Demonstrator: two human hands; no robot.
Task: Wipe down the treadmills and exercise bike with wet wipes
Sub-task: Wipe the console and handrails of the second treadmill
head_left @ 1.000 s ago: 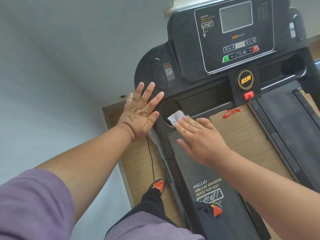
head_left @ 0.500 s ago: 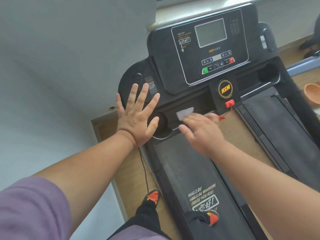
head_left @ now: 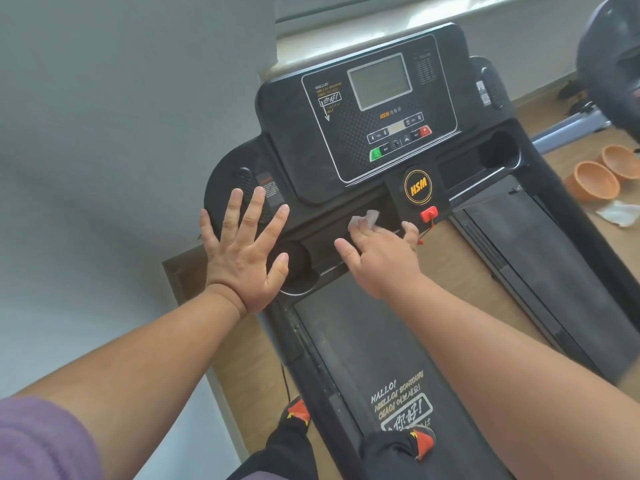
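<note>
A black treadmill (head_left: 360,341) fills the centre of the frame, its console (head_left: 377,112) in the upper middle with a grey screen, a row of buttons and a round yellow HSM badge below them. The right hand (head_left: 379,261) sits in the middle of the frame, fingers stretched forward and pressing a white wet wipe (head_left: 365,218) flat against the dark tray under the console; the wipe shows just beyond the fingertips, left of the red safety key (head_left: 429,214). The left hand (head_left: 244,251) is left of centre, fingers spread wide and straight, palm down over the left end of the console housing, beside the round cup recess; it holds nothing, and I cannot tell whether it touches the plastic. Both forearms run in from the lower corners, a purple sleeve (head_left: 41,441) at lower left. Red-and-black shoes (head_left: 420,439) stand at the bottom of the frame, one on the belt. At the right edge, two orange bowls (head_left: 595,180) and a crumpled white wipe (head_left: 620,213) lie on the wooden floor (head_left: 457,258), with part of another machine (head_left: 609,60) in the upper right corner.
</note>
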